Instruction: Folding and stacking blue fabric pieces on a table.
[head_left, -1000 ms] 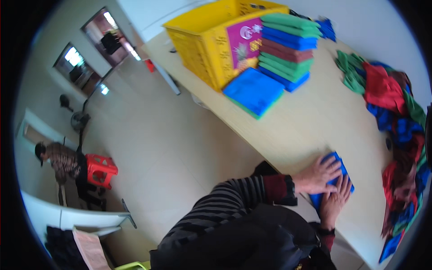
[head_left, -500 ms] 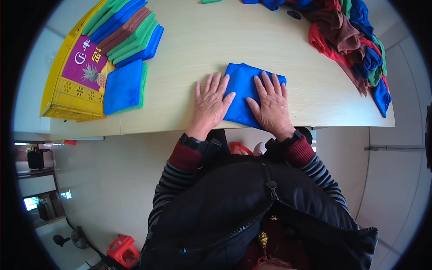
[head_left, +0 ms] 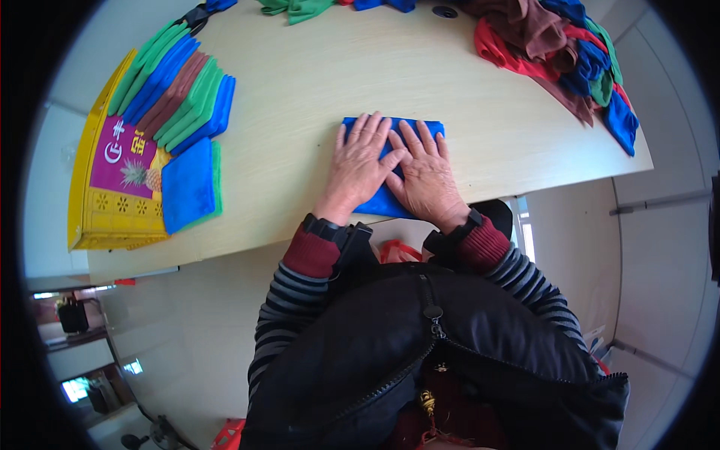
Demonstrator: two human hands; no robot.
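Note:
A folded blue cloth (head_left: 381, 202) lies flat near the table's front edge. My left hand (head_left: 358, 166) rests palm down on its left part, fingers stretched out. Over its right part my right hand (head_left: 426, 174) presses flat, fingers spread a little; the thumbs of the two hands meet or nearly meet in the middle. Both hands cover much of the cloth. To the left, a folded blue cloth on a green one (head_left: 189, 186) leans toward a yellow crate. Behind it stands a slanting row of folded cloths (head_left: 176, 94) in green, blue and brown.
The yellow plastic crate (head_left: 120, 221) with a purple printed panel stands at the table's left end. A loose heap of red, brown, blue and green cloths (head_left: 555, 45) fills the far right. More loose green cloth (head_left: 300, 9) lies at the far edge, near a round cable hole (head_left: 445, 12).
My left hand has moved right, further onto the blue cloth, and the hands are closer together. The view has shifted, showing more of the table's far side.

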